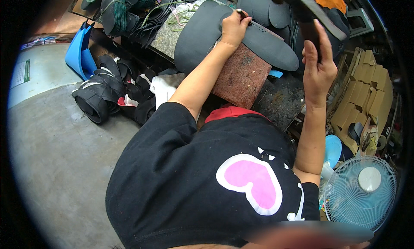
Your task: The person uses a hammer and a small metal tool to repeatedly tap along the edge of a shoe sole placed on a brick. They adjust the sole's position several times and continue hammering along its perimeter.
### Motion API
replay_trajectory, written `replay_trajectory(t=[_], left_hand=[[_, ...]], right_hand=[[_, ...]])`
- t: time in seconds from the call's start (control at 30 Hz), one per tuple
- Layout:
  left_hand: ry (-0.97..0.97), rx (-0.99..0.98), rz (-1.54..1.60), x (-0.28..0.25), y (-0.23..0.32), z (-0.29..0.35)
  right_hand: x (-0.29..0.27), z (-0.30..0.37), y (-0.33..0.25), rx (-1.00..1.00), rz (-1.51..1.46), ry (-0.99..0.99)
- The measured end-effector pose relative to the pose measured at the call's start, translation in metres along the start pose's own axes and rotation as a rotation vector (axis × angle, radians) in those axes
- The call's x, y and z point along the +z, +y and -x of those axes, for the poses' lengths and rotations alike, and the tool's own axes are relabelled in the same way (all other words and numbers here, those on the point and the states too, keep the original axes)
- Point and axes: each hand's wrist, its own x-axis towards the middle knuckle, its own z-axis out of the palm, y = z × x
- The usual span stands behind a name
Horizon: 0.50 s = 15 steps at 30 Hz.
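A long black sole-shaped rubber piece (269, 46) lies across a reddish stone block (243, 78). My left hand (233, 29) rests on the piece and pinches a small metal punch (241, 14) upright against it. A row of small holes runs along the piece to the right of the punch. My right hand (318, 70) is raised above and to the right, shut on the dark handle of a hammer (302, 7) whose head points up and left. My black shirt with a pink heart fills the lower middle of the view.
More black rubber sheets (196, 37) lie behind the block. A pile of black straps (108, 91) and a blue dustpan (79, 50) sit at left on the concrete floor (56, 154). Stacked cardboard pieces (364, 89) and a light blue fan (366, 188) stand at right.
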Motion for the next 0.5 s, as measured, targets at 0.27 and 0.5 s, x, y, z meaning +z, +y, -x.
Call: replay_trajectory(t=[0.27, 0.5], left_hand=[[0.014, 0.255, -0.296, 0.008, 0.008, 0.003], [0.012, -0.273, 0.412, 0.006, -0.002, -0.001]], right_hand=[[0.028, 0.021, 0.039, 0.367, 0.403, -0.258], [0.007, 0.022, 0.046, 0.467, 0.492, -0.233]])
